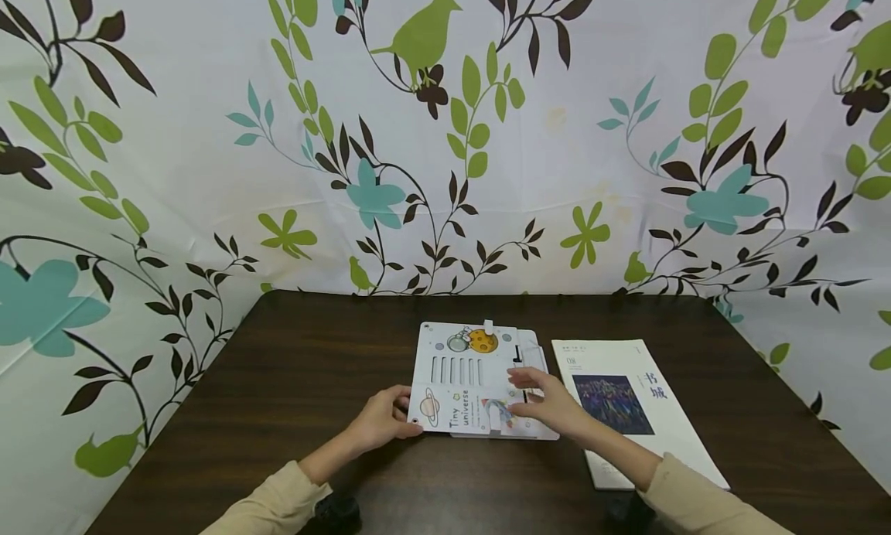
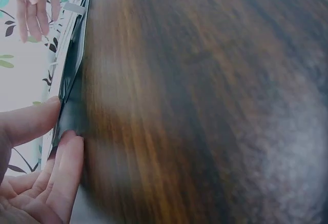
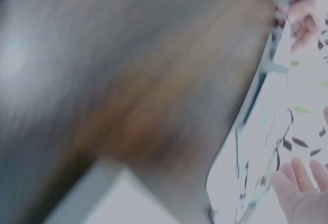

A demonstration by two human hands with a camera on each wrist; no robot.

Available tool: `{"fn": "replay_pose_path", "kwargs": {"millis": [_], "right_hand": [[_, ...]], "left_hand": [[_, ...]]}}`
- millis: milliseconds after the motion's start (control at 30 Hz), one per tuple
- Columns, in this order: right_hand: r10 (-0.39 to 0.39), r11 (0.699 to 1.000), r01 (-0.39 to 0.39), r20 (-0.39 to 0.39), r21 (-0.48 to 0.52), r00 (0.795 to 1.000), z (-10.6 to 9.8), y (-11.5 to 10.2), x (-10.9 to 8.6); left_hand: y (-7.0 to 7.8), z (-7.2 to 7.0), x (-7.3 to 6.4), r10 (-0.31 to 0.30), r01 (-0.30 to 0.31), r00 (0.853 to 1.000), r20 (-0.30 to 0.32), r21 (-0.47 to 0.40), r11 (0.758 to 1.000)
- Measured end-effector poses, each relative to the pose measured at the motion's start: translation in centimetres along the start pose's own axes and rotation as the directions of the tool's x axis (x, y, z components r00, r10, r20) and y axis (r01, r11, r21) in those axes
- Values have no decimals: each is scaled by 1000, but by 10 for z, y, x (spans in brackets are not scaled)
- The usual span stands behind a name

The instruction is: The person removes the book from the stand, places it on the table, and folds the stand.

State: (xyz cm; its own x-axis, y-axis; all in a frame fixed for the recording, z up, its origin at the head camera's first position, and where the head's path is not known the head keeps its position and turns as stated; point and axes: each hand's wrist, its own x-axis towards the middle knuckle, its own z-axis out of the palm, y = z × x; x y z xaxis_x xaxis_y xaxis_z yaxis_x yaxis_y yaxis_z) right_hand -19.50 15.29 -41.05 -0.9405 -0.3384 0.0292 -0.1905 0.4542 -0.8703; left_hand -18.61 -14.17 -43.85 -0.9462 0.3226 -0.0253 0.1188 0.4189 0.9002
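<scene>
A flat white book stand [image 1: 458, 342], printed with planets and the words "Tiny universe", lies near the middle of the dark table. At its lower left corner my left hand [image 1: 381, 417] pinches the edge. The left wrist view shows the thumb [image 2: 33, 124] on top and the fingers [image 2: 64, 175] under the stand's rim. Over the stand's right part hovers my right hand [image 1: 550, 403], fingers spread and slightly bent. The right wrist view has that hand [image 3: 305, 196] apart from the white panel [image 3: 225, 178].
To the right of the stand lies a white book [image 1: 678, 434] with a dark blue picture on its cover. The brown wooden table [image 1: 278, 380] meets a leaf-and-bird patterned cloth [image 1: 522, 210] at the back and sides. A dark object [image 1: 339, 513] sits beneath the left sleeve.
</scene>
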Motion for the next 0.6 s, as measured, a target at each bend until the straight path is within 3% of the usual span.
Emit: {"fn": "replay_pose_path", "kwargs": {"millis": [200,400,600], "right_hand": [[69,996,-73,-75,-50,995,-23,12,-1],[163,984,-167,-80,-53,983,-25,23,-6],[142,987,-149,-96,-67,985,-25,26,-7]], "left_hand": [[2,-1,-2,31,-31,999,-4,-10,999],[2,-1,-3,47,-47,999,-10,9,999],[0,-2,-3,60,-60,998,-12,30,998]]}}
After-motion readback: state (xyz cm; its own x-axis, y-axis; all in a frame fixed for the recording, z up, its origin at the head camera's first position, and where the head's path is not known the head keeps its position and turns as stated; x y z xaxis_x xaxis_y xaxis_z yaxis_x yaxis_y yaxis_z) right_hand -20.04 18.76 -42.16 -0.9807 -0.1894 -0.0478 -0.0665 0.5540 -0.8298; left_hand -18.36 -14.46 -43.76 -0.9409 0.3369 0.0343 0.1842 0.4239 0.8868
